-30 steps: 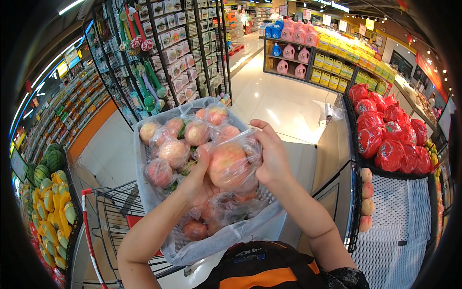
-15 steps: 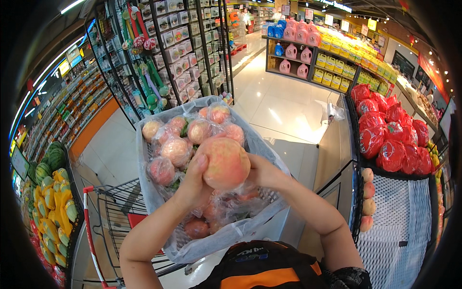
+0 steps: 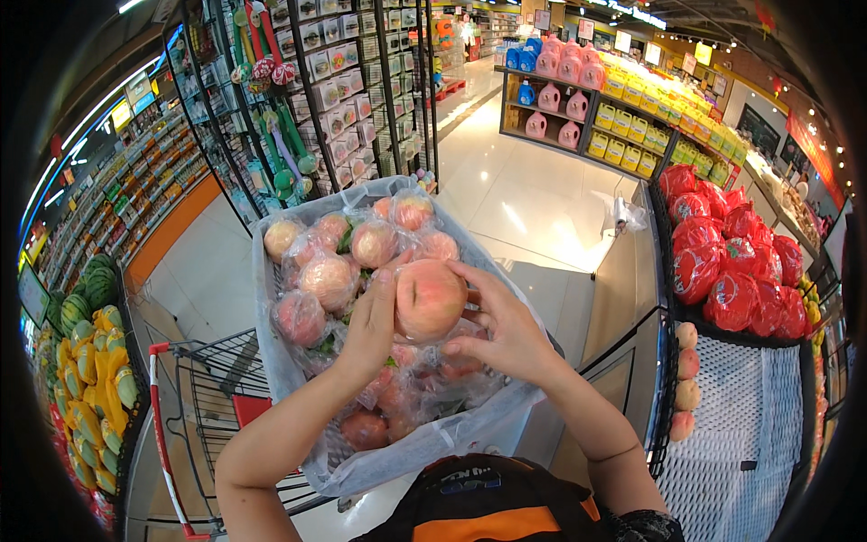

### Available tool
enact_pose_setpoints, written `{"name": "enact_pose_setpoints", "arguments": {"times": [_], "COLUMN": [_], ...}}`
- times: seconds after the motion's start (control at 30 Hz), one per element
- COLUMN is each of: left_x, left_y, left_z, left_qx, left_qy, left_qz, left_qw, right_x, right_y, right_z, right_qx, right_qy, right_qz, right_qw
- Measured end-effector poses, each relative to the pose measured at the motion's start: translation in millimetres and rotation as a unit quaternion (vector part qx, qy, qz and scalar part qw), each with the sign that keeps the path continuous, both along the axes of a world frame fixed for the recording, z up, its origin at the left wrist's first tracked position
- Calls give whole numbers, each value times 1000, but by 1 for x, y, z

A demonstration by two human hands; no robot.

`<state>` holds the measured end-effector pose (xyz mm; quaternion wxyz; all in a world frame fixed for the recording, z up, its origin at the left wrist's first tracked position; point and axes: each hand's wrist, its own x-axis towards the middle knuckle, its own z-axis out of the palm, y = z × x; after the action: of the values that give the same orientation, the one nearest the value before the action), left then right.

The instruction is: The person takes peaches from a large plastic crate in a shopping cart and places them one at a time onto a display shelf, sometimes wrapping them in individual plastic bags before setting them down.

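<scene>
A large pink and yellow peach (image 3: 432,302), unwrapped and with a small dark slit-like mark, is held up between my two hands. My left hand (image 3: 372,316) presses along its left side, fingers pointing up and away. My right hand (image 3: 502,327) curves round the right side, fingertips on the peach and thumb lower, near its bottom edge. Below lies a crate (image 3: 271,348) lined with whitish sheeting, full of peaches in clear wrap (image 3: 327,282) with some green leaves. The peach and my hands hide the crate's middle.
A shopping cart (image 3: 203,397) stands under the crate's left side. At right is a display with red bags (image 3: 736,257), a short row of peaches (image 3: 687,379) and white netting (image 3: 750,425). Melons (image 3: 95,379) lie at left; a hanging-goods rack (image 3: 334,90) stands ahead.
The peach has been turned so its dark mark shows, and it sits slightly lower and farther right. My right hand's fingers have spread and come round into view.
</scene>
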<state>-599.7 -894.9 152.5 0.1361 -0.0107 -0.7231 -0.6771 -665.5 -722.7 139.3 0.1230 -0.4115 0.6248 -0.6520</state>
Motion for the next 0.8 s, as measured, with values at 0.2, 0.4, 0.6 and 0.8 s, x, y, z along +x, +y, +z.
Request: {"name": "enact_pose_setpoints", "arguments": {"times": [0.2,0.4,0.6,0.8], "left_x": [-3,-9,-9,-2], "left_y": [-5,-10,-9,7], "left_z": [-1,-12,-12,-6], "left_qx": [-139,-82,-238,-459], "left_qy": [65,54,-56,-28], "left_qz": [24,14,-40,-130], "left_qw": [988,995,969,879], "right_x": [1,8,15,18], "right_y": [2,2,30,107], "right_z": [2,1,5,-23], "right_qx": [64,49,25,-17], "right_qy": [167,214,212,117], "right_qz": [-83,-149,-239,-323], "right_qw": [980,964,947,939]}}
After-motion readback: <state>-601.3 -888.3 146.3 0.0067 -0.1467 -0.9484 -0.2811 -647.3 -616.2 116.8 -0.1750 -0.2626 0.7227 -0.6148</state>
